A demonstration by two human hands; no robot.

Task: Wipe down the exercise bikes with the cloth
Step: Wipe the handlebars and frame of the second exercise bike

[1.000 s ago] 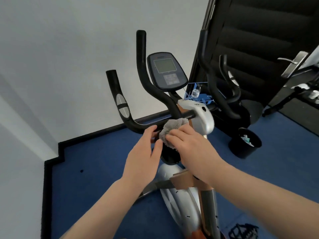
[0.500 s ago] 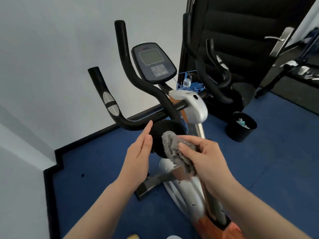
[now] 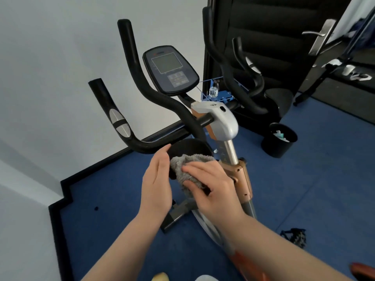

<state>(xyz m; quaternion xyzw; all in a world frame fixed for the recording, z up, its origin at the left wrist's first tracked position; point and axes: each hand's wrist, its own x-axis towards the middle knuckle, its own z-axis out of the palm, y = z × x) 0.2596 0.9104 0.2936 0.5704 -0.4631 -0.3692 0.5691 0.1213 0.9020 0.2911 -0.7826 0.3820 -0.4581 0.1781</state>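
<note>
An exercise bike with black curved handlebars (image 3: 142,92), a dark console (image 3: 170,69) and a silver post cover (image 3: 221,120) stands in front of me. Below the handlebars sits a round black knob (image 3: 190,147). A grey fluffy cloth (image 3: 182,167) lies pressed against the knob's front under my right hand (image 3: 213,187), whose fingers hold the cloth. My left hand (image 3: 156,183) rests with flat fingers against the knob's left side, touching the cloth's edge and holding nothing.
A black waste bin (image 3: 279,139) with scraps stands on the blue carpet at right. Behind the bike are a black padded machine (image 3: 274,47), a blue wire rack (image 3: 219,94) and a white wall at left. A bike pedal (image 3: 294,236) shows lower right.
My right hand carried the cloth down from the handlebar stem to the round knob and now presses it there. My left hand left the handlebar and steadies the knob's side.
</note>
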